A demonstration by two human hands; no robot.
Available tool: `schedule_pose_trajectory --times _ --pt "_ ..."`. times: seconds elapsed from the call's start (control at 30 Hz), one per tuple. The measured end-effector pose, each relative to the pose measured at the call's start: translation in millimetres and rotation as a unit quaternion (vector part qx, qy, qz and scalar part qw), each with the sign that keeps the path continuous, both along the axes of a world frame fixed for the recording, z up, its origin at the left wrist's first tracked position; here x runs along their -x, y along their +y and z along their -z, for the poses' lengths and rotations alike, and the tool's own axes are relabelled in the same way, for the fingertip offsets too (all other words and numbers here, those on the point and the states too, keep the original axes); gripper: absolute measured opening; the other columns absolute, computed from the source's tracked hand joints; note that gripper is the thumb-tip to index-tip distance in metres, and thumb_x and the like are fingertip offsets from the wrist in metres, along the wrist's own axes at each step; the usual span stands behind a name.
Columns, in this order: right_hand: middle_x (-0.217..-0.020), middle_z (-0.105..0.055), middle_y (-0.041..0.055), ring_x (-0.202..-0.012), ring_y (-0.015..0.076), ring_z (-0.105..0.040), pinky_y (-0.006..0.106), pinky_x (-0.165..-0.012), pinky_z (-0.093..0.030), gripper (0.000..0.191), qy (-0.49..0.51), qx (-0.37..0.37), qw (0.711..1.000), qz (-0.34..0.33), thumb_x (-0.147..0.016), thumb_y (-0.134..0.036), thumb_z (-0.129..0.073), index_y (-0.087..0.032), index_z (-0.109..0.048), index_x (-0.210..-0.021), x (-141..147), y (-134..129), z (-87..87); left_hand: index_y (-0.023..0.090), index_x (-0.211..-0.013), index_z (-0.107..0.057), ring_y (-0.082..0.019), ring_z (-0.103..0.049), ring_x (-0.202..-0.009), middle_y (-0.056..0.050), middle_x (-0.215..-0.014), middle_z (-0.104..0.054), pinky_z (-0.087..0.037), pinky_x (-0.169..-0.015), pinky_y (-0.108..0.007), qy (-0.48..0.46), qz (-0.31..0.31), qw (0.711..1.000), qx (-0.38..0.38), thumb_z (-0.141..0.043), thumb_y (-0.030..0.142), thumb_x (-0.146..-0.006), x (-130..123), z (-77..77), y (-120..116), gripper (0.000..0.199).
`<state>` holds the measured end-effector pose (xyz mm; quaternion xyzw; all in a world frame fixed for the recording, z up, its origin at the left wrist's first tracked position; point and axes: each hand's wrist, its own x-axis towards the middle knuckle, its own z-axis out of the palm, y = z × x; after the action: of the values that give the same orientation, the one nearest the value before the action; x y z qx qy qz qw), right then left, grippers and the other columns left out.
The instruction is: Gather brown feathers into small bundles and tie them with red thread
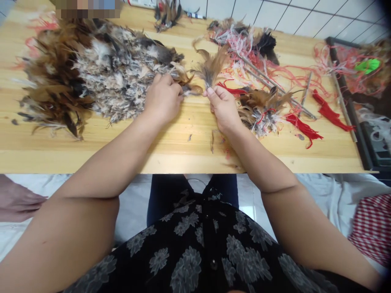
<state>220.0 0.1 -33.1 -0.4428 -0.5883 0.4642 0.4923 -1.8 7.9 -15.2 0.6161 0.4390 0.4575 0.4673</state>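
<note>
In the head view my right hand (224, 106) pinches the base of a small bunch of brown feathers (210, 67), whose tips fan out away from me. My left hand (163, 99) lies at the right edge of a large pile of grey, white and brown feathers (113, 69). Its fingers are curled among the feathers, and what they hold, if anything, is hidden. Between the two hands a few brown feathers (192, 88) rest on the wooden table (171, 156). Beside my right wrist is another feather bundle (262, 110) with a bit of red string.
Red thread bundles (330, 112) lie at the right, near thin sticks (265, 77) and tangled pink and white strings (244, 44). A dark-framed tray (351, 110) stands at the right end, with a green item (368, 65) inside. Another person's hand (21, 201) shows at the lower left.
</note>
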Motion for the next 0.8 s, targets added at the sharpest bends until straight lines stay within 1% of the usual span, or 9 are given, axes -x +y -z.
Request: schedule_pose_trajectory --times 0.07,0.13,0.27,0.33,0.4,0.47,0.6,0.7,0.8 --pt "-0.091 -0.073 0.0026 -0.106 0.0207 -0.074 0.035 -0.102 -0.068 0.067 0.011 0.002 1.000 0.002 -0.102 -0.091 -0.075 -0.025 -0.068 -0.093 3 -2 -0.5 0.029 -0.081 -0.058 -0.031 -0.035 -0.148 -0.007 -0.088 -0.044 -0.039 -0.116 -0.031 0.014 -0.009 1.000 -0.015 -0.087 0.001 -0.093 -4 0.1 0 0.041" --pt "-0.087 -0.071 0.0019 -0.101 0.0202 -0.072 0.036 -0.101 -0.068 0.069 0.020 0.006 1.000 0.002 -0.100 -0.093 -0.076 -0.025 -0.069 -0.094 4 -4 -1.1 0.029 -0.081 -0.055 -0.030 -0.038 -0.146 -0.006 -0.089 -0.044 -0.039 -0.115 -0.030 0.016 -0.018 1.000 -0.007 -0.089 0.006 -0.097 -6 -1.7 -3 0.044" --pt "-0.094 -0.076 0.0036 -0.109 0.0227 -0.074 0.038 -0.105 -0.067 0.070 0.011 0.007 1.000 0.011 -0.098 -0.095 -0.076 -0.025 -0.071 -0.093 3 -3 1.6 0.027 -0.092 -0.056 -0.027 -0.050 -0.135 -0.003 -0.085 -0.048 -0.045 -0.108 -0.031 -0.033 0.018 0.998 0.058 -0.096 0.018 -0.106 -3 -9.2 -9 0.043" --pt "-0.101 -0.080 0.0047 -0.114 0.0229 -0.075 0.039 -0.110 -0.066 0.070 0.003 -0.004 1.000 0.012 -0.100 -0.094 -0.074 -0.025 -0.073 -0.093 2 0 5.4 0.025 -0.098 -0.059 -0.024 -0.056 -0.126 0.001 -0.081 -0.050 -0.045 -0.101 -0.031 -0.052 0.011 0.997 0.063 -0.100 0.022 -0.108 1 -11.7 -10 0.042" --pt "-0.106 -0.083 0.0048 -0.115 0.0223 -0.076 0.039 -0.112 -0.065 0.068 0.001 -0.011 1.000 0.012 -0.101 -0.091 -0.075 -0.024 -0.076 -0.094 1 2 9.0 0.023 -0.100 -0.062 -0.020 -0.060 -0.114 0.004 -0.077 -0.054 -0.044 -0.091 -0.030 -0.071 -0.018 0.996 0.052 -0.104 0.024 -0.107 3 -12.1 -10 0.043" --pt "-0.107 -0.084 0.0044 -0.113 0.0218 -0.076 0.039 -0.112 -0.065 0.064 0.001 -0.006 1.000 0.015 -0.101 -0.087 -0.080 -0.023 -0.079 -0.096 2 4 10.6 0.022 -0.098 -0.065 -0.017 -0.063 -0.101 0.006 -0.076 -0.061 -0.044 -0.083 -0.030 -0.105 -0.028 0.993 0.053 -0.107 0.025 -0.104 2 -11.3 -11 0.043" --pt "-0.106 -0.085 0.0041 -0.111 0.0216 -0.076 0.038 -0.110 -0.065 0.060 0.000 0.011 1.000 0.013 -0.099 -0.083 -0.085 -0.023 -0.083 -0.098 7 1 8.0 0.024 -0.091 -0.070 -0.015 -0.065 -0.077 0.003 -0.080 -0.071 -0.052 -0.070 -0.028 -0.172 0.016 0.979 0.110 -0.109 0.022 -0.098 -9 -11.1 -19 0.039" --pt "-0.099 -0.083 0.0037 -0.106 0.0216 -0.073 0.038 -0.107 -0.065 0.061 -0.014 0.011 1.000 0.005 -0.097 -0.084 -0.086 -0.023 -0.081 -0.094 9 0 8.2 0.023 -0.085 -0.071 -0.013 -0.063 -0.067 0.002 -0.079 -0.072 -0.053 -0.061 -0.025 -0.193 0.020 0.972 0.130 -0.108 0.013 -0.093 -19 -10.9 -25 0.039" --pt "-0.097 -0.078 0.0032 -0.105 0.0220 -0.068 0.039 -0.111 -0.062 0.058 -0.033 -0.007 0.999 -0.004 -0.098 -0.082 -0.086 -0.025 -0.077 -0.091 8 2 13.5 0.023 -0.084 -0.071 -0.012 -0.062 -0.064 0.002 -0.078 -0.072 -0.052 -0.057 -0.022 -0.197 0.023 0.971 0.131 -0.107 0.008 -0.091 -24 -8.8 -27 0.040"
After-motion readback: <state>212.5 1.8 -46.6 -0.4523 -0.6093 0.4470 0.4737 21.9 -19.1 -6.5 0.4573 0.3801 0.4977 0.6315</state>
